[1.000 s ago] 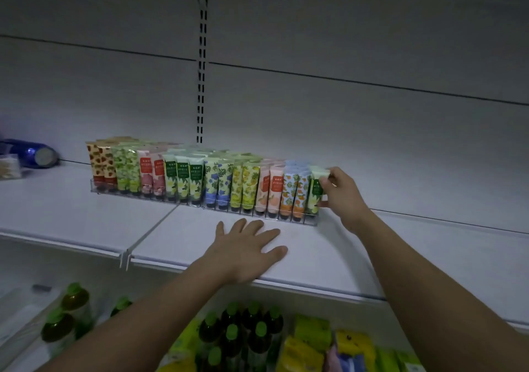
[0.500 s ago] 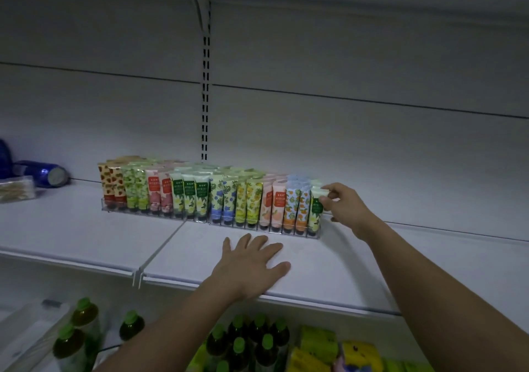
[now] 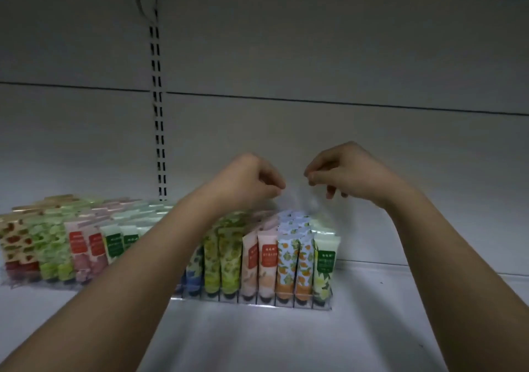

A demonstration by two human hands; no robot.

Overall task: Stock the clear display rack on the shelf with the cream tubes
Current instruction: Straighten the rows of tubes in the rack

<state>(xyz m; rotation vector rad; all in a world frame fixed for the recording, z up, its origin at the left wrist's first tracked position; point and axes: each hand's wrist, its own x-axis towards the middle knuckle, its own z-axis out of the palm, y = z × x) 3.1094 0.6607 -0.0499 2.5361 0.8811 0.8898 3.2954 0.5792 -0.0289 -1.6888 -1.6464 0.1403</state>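
so both hands just came up off their spots. a second ago the left hand (image 3: 252, 179) was lying flat on the shelf (image 3: 257, 340) in front of the rack and the right hand (image 3: 346, 171) was at the end tube; now both are raised above the back of the clear display rack (image 3: 252, 303), fingers curled downward, close together but apart. the right one looks like it's pinching something small and see-through between thumb and fingertip, and there's a faint glassy smear below it, but it's too blurry to call, so i can't tell what, if anything, it's holding. same for the left: curled, nothing visible in it, can't say for sure.

the cream tubes (image 3: 267, 265) are standing caps down in the rack, which sits on the shelf up against the back wall. every front slot i can see has a tube, right out to the green-label tube (image 3: 325, 268) at the right end, and the rows behind look filled too. my read is the stocking is basically done and this is fiddling with a back divider or wrapper.

what's around: the slotted upright (image 3: 159, 131) on the back panel, bare shelf to the right. the left forearm covers the middle of the rack, so a few lanes there are hidden.
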